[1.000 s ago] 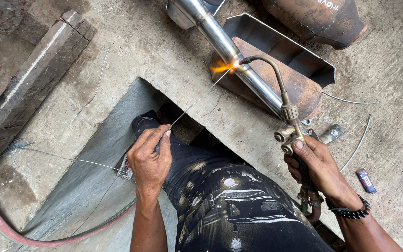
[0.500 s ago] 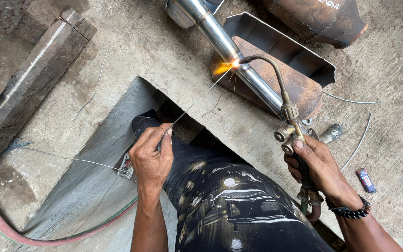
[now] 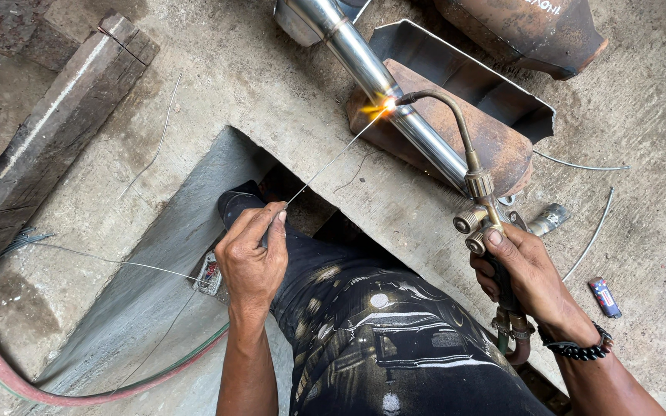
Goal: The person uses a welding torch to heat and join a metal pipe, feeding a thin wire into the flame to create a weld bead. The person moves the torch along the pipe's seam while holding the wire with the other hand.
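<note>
My left hand pinches a thin filler wire that slants up to the right, its tip at a bright orange flame. My right hand grips the handle of a brass gas torch, whose curved nozzle reaches the same glowing spot. The flame plays on a shiny steel pipe, which lies diagonally across a rusty metal block. I sit in a concrete pit, with my legs in dark patterned trousers below both hands.
A rusty cylinder lies at the top right, behind a bent grey metal sheet. A heavy steel beam runs along the left. Red and green hoses curve at the lower left. A small lighter and loose wires lie at the right.
</note>
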